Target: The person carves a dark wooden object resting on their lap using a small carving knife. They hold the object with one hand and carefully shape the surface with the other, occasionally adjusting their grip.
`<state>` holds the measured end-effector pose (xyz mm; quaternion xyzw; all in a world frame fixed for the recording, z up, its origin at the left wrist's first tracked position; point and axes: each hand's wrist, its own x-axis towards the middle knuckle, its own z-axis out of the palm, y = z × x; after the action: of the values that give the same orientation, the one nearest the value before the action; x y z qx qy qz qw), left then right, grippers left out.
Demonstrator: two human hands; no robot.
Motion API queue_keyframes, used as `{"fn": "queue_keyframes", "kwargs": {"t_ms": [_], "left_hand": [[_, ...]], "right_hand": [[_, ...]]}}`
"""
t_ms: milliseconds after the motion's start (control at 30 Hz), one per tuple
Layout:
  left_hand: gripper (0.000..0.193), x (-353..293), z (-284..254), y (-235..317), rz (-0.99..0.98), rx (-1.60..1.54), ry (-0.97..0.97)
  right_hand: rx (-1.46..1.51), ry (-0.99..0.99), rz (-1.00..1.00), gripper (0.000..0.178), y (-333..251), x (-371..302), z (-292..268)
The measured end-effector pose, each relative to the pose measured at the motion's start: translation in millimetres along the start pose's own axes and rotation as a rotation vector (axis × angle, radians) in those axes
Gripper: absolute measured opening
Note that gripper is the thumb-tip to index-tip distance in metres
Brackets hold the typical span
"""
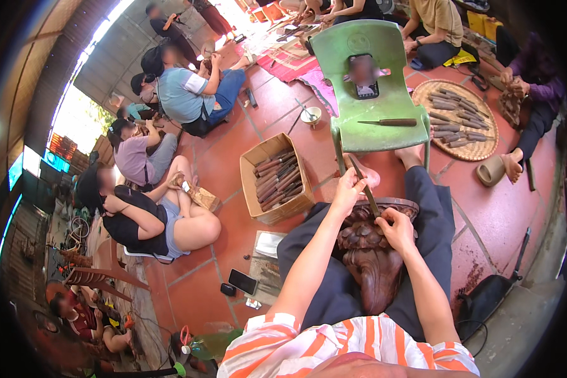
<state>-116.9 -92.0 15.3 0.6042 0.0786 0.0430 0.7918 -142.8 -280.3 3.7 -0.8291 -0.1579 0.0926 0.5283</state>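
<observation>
A dark brown carved wooden piece (373,259) with a flower pattern lies in my lap across my dark trousers. My left hand (348,191) grips the upper end of a long thin carving chisel (365,191). My right hand (397,228) pinches the chisel low down, near its tip, where it meets the top of the carving. Both forearms reach in from below, above my orange and white striped shirt.
A green plastic chair (365,75) in front of me holds a phone (364,77) and another chisel (389,122). A cardboard box of tools (277,179) stands to its left, a round woven tray of tools (457,120) to its right. Several people sit carving on the red tiled floor.
</observation>
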Motion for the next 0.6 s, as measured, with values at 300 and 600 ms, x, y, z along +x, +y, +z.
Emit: {"fn": "queue_keyframes", "kwargs": {"t_ms": [300,600], "left_hand": [[0.010,-3.3,-5.8,-3.6,0.007,0.018,-0.002],[0.010,-6.8,-0.1,-3.2,-0.023,0.020,-0.023]], "right_hand": [[-0.007,-0.060,0.006,0.020,-6.9,-2.1,-2.8],[0.018,-0.106,-0.062,0.019,4.5,-2.8,-8.1]]}}
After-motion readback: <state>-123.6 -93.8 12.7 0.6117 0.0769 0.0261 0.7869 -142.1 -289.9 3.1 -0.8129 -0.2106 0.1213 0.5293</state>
